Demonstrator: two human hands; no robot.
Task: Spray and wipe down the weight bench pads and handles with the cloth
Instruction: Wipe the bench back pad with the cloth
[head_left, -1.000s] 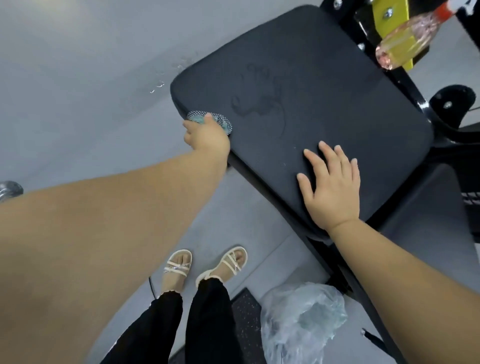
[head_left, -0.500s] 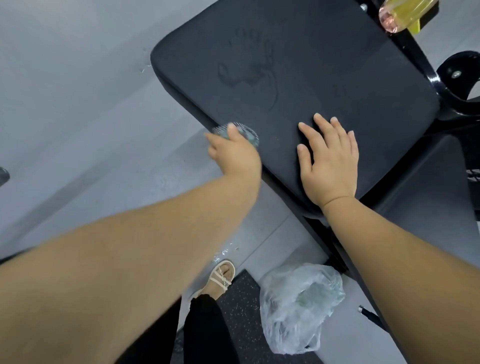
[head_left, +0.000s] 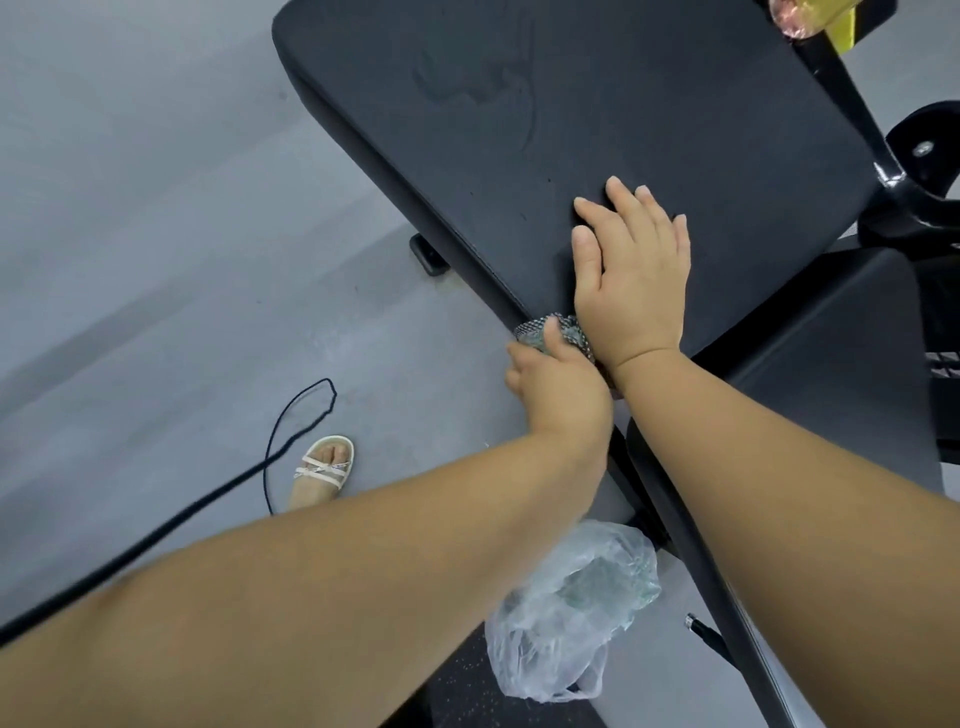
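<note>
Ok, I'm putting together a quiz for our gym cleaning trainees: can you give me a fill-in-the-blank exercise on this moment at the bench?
1. The left hand grips the ____ against the near edge of the bench pad.
2. The right hand lies ____, palm down, on top of that pad with its fingers straight.
3. On the floor by the bench lies a clear plastic ____.
Missing words: cloth; flat; bag.
</note>
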